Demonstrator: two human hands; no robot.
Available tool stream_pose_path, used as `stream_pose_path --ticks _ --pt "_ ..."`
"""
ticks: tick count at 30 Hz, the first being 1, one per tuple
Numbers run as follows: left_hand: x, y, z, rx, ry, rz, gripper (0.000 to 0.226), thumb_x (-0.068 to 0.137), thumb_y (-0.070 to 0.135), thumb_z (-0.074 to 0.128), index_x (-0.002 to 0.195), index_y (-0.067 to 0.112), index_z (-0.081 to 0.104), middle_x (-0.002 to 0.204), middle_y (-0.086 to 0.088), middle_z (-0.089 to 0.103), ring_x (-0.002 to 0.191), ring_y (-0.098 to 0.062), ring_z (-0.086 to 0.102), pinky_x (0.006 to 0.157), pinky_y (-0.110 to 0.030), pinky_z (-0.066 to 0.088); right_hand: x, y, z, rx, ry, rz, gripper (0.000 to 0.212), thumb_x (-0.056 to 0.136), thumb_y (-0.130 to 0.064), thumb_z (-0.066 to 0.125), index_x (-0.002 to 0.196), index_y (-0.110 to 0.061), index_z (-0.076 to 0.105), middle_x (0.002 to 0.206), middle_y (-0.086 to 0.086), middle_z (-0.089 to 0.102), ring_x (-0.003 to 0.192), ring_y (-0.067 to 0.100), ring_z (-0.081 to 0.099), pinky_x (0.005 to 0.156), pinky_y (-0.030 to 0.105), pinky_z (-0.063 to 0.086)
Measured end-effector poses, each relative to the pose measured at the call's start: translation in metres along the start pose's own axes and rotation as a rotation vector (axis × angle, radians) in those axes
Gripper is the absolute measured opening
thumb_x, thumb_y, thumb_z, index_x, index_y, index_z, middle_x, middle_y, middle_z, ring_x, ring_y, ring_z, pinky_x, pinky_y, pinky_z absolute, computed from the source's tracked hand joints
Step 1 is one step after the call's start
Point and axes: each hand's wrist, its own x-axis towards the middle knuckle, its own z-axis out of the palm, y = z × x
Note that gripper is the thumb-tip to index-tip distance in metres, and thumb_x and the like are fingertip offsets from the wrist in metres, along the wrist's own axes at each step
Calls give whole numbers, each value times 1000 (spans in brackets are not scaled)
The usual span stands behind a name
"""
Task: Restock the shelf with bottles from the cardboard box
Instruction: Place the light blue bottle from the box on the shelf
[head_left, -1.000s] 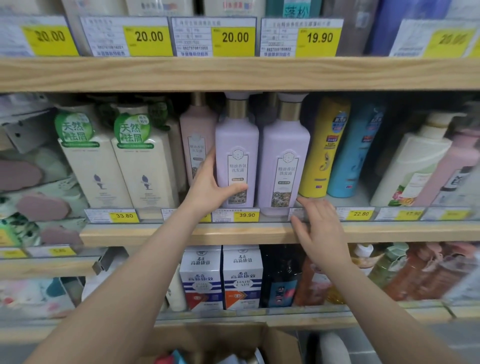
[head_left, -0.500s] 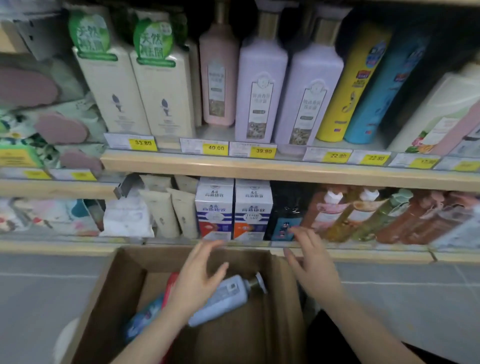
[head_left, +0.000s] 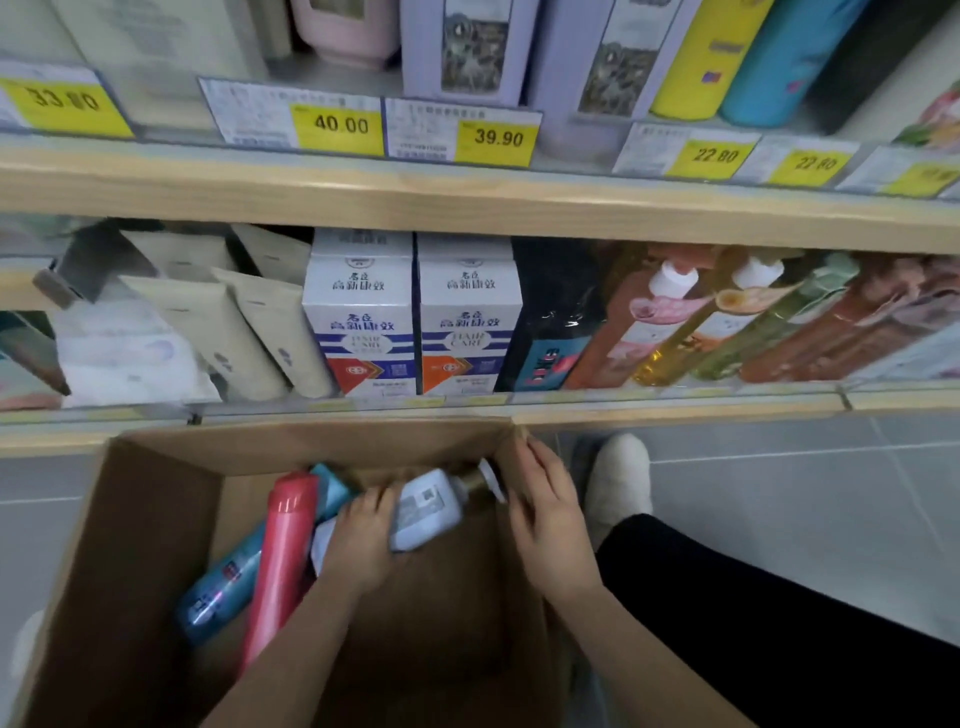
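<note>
An open cardboard box (head_left: 156, 519) stands on the floor below the shelf (head_left: 467, 202). Inside it lie a pale lavender pump bottle (head_left: 428, 512), a pink bottle (head_left: 283, 556) and a blue bottle (head_left: 223, 590). My left hand (head_left: 363, 540) is down in the box with its fingers wrapped around the lavender bottle's body. My right hand (head_left: 550, 512) rests with spread fingers against the box's right wall, next to the bottle's gold pump neck. Lavender bottles (head_left: 462, 49) of the same kind stand on the shelf above, over the 39.90 tag.
The lower shelf holds cream tubes (head_left: 244, 332), two white and blue cartons (head_left: 410, 317), a dark pouch and leaning orange and yellow bottles (head_left: 727, 322). My white shoe (head_left: 618, 478) and black trouser leg are right of the box on grey floor tiles.
My view dropped from the upper shelf to the box. My left hand left the shelved lavender bottle, went into the box and closed on the lavender bottle there. My right hand came down to the box's right wall.
</note>
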Motion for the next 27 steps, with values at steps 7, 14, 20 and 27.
stream_pose_path --ticks 7,14,20,27 --pt "3 11 -2 61 25 -15 76 72 40 70 138 15 40 122 -9 55 106 -29 54 85 -38 44 -2 4 2 -18 16 -17 57 93 -14 48 146 -24 29 151 -5 28 140 8 24 113 18 19" --pt "-46 30 -58 -252 126 9 84 56 38 74 133 23 44 115 3 55 106 -19 55 82 -31 47 0 -9 -26 -73 -140 4 66 89 -32 58 146 -21 27 151 -3 27 139 10 24 108 13 12" --pt "-88 56 -144 -498 236 69 80 47 47 78 122 37 51 113 14 61 102 -5 57 84 -30 47 4 -84 -83 176 -263 31 85 66 -57 74 139 -33 37 137 -10 47 126 7 43 108 34 37" --pt "-144 106 -240 -759 279 181 78 48 37 87 118 42 54 111 17 67 101 -2 63 86 -34 55 1 -180 -148 546 -344 -123 66 67 -8 83 119 -30 48 118 -7 61 106 5 60 82 16 50"
